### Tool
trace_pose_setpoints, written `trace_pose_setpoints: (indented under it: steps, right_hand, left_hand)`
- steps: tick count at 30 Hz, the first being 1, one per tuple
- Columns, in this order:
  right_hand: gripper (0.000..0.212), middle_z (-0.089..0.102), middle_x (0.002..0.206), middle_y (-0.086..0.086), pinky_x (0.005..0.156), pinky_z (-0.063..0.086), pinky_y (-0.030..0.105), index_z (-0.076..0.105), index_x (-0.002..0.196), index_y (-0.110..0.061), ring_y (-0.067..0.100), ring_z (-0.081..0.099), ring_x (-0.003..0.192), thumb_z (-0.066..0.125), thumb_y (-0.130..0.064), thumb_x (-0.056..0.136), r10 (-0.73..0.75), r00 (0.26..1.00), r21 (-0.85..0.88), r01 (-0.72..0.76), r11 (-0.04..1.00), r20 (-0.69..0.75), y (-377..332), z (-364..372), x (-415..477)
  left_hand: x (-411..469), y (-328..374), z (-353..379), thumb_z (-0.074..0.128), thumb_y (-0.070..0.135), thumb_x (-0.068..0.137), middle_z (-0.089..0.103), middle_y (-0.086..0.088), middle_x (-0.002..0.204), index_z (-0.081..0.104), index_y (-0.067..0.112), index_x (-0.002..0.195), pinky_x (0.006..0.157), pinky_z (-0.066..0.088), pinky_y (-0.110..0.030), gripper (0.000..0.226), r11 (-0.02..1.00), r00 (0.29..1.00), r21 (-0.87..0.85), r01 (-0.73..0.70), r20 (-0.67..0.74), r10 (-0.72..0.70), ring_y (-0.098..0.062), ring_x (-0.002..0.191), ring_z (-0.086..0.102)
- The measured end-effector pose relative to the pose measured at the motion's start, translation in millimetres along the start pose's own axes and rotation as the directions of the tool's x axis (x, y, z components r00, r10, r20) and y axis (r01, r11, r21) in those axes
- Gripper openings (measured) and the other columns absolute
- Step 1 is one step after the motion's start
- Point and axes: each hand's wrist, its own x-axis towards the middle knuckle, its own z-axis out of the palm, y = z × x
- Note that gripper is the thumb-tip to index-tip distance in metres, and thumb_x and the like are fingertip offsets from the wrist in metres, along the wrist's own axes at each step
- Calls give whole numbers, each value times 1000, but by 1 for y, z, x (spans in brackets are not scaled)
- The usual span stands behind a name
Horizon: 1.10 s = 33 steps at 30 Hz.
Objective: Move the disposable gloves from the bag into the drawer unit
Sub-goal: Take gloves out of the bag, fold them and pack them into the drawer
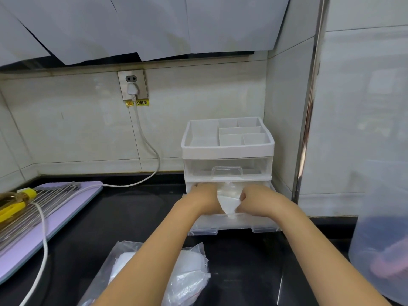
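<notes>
Soft even light, slight blur, warped edges

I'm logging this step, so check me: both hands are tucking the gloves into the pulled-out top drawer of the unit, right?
Not quite: in the head view the left hand and right hand are tucking the gloves into the pulled-out bottom drawer; the top drawer is shut.

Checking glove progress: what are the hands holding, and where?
The left hand and right hand grip the gloves by opposite sides, in the open drawer.

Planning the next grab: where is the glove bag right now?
Head view, bottom centre: the bag lies on the black counter, just in front of the drawer unit.
</notes>
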Motion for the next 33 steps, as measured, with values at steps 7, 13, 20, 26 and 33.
trace_pose_setpoints:
  steps: [7,13,20,26,33]
  right_hand:
    - [32,60,116,6,75,47,24,56,121,-10,21,57,100,55,-22,91,-31,999,33,31,999,-13,-1,-4,-8]
    - [38,56,130,8,93,47,31,52,129,-10,22,56,115,49,-18,92,44,999,25,-43,999,-15,1,-3,-4]
    - [30,59,119,7,63,39,21,56,120,-10,19,55,97,47,-18,93,38,999,40,-37,999,-19,2,-2,-2]
    - [35,61,123,12,86,48,33,59,121,-3,26,59,110,46,-23,95,0,997,50,4,999,-72,3,-11,-7]
    - [38,69,109,4,84,50,34,69,110,-10,23,63,98,56,-41,91,-119,989,81,125,989,-83,5,-35,-35]
  left_hand:
    - [4,7,4,64,52,82,46,-8,137,44,13,134,96,43,-30,68,992,995,-73,102,31,-100,-24,121,47]
    - [-11,4,-6,68,38,85,40,-1,146,33,15,145,90,39,-25,73,951,993,-289,111,1,-115,-20,126,45]
    - [-50,0,-13,65,49,84,44,3,108,52,17,115,77,36,-23,47,980,987,-173,101,-110,-121,-13,96,44]
    - [-67,-6,-5,52,53,91,47,-5,139,52,14,131,103,32,-30,57,998,998,-16,67,-19,-67,-23,134,33]
    - [-61,-7,-13,49,56,92,41,2,147,41,21,143,105,33,-29,63,999,999,39,-24,29,23,-17,131,41]
